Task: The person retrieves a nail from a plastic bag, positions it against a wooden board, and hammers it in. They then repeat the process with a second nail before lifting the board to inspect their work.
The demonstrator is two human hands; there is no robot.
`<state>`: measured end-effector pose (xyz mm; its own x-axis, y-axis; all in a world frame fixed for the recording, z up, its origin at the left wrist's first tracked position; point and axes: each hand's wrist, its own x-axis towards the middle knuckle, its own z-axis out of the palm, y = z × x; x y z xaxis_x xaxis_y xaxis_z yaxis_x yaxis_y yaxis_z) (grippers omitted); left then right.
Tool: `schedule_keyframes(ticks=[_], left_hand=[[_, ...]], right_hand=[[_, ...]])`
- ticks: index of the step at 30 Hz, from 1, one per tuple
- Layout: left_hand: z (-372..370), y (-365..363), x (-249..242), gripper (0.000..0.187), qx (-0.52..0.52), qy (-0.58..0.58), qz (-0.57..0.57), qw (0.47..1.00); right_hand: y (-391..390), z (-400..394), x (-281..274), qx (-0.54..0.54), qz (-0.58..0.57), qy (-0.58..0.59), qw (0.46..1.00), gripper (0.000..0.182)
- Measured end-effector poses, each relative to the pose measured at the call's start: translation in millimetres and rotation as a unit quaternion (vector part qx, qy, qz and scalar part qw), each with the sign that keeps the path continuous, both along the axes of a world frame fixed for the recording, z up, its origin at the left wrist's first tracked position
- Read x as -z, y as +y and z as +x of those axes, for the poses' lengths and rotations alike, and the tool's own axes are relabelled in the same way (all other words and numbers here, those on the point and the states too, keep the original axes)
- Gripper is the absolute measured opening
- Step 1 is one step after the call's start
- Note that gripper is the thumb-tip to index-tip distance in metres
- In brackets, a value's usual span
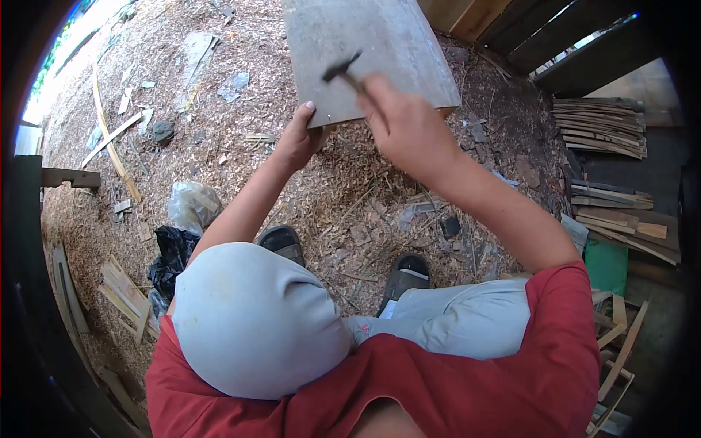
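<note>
A hammer (347, 69) with a dark head is in my right hand (401, 117), its fingers wrapped round the handle, above the near part of a grey board (358, 36). The head hangs over the board's surface. At the board's near left corner my left hand (298, 135) grips the edge, thumb on top and fingers underneath, partly hidden. A small shiny nail (329, 117) shows at the near edge, between my two hands.
Wood shavings cover the ground (336, 212). Stacked wooden strips (602, 128) lie at the right, with a green object (606, 264) below them. A clear plastic bag (193, 204) and black bag (174, 255) sit at the left. Dark planks stand at the upper right.
</note>
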<state>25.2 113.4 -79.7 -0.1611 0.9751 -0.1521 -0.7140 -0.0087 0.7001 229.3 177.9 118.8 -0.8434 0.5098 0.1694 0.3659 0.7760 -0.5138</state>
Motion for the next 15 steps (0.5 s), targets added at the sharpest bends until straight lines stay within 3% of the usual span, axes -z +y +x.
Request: schedule_keyframes(ticks=[3, 4, 6, 8, 10, 11, 13, 14, 15], left_hand=[[9.9, -1.5, -18.3, 0.052, -0.02, -0.005, -0.017, 1.0], [12.4, -2.6, -23.6, 0.052, -0.036, -0.018, -0.048, 0.998], [-2.4, -1.8, 3.8, 0.053, 0.008, -0.004, -0.028, 1.0], [-7.0, 2.1, 8.2, 0.054, 0.054, 0.009, -0.01, 0.998], [4.2, 0.8, -4.6, 0.055, -0.017, 0.001, -0.006, 1.0], [-0.7, -1.3, -4.5, 0.053, 0.002, 0.006, -0.023, 1.0], [1.8, -0.3, -4.4, 0.053, -0.008, -0.002, -0.036, 0.999], [2.5, 0.4, -5.2, 0.053, -0.015, -0.009, -0.05, 0.999], [2.0, -0.6, -5.4, 0.053, -0.014, -0.009, -0.048, 0.999]], right_hand=[[-2.6, -6.0, -20.2, 0.063, 0.019, 0.146, 0.987, 0.017], [-3.3, -3.2, -1.5, 0.062, 0.02, 0.148, 0.987, 0.017], [-3.0, 2.4, 36.5, 0.016, -0.01, -0.112, 0.994, 0.017], [-0.7, 2.1, 28.3, 0.012, -0.006, -0.112, 0.994, 0.017], [2.2, -1.1, 0.6, 0.041, -0.035, -0.002, 0.999, 0.018], [0.8, -1.0, -7.0, 0.041, -0.038, -0.005, 0.998, 0.018], [1.0, -4.0, -18.5, 0.079, 0.028, 0.14, 0.987, 0.018], [1.4, -2.2, -4.1, 0.078, 0.029, 0.141, 0.986, 0.018], [2.4, 2.7, 25.6, 0.042, 0.026, 0.033, 0.998, 0.017]])
